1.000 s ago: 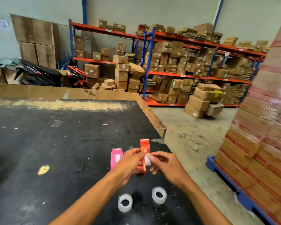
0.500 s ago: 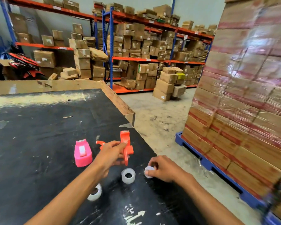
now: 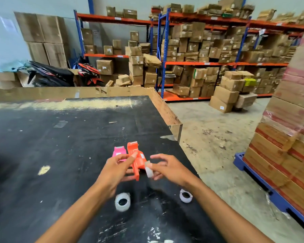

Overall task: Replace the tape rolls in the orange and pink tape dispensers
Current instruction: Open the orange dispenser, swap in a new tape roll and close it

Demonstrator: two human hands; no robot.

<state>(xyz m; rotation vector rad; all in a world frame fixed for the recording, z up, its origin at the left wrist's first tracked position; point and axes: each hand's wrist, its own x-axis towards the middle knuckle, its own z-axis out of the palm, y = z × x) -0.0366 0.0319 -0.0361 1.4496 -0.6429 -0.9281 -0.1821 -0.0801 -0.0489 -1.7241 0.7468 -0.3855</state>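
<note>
Orange dispenser (image 3: pixel 136 159) is up off the table, our left hand (image 3: pixel 115 170) pinching it w/ thumb and fingers (image 3: pixel 130 157) closed on its side. Our right hand (image 3: pixel 167 168) is just beside it; thumb and forefinger pinch a small white roll (image 3: pixel 148 170), other fingers spread loose. Roll is touching or almost touching the dispenser's right side, we cannot tell which. Pink dispenser (image 3: pixel 119 151) sits on the black table (image 3: pixel 60 155) right behind the left hand. Two more white tape rolls lie nearer to us: one (image 3: pixel 122 202) under the left wrist, one (image 3: pixel 186 195) by the right wrist, well apart.
</note>
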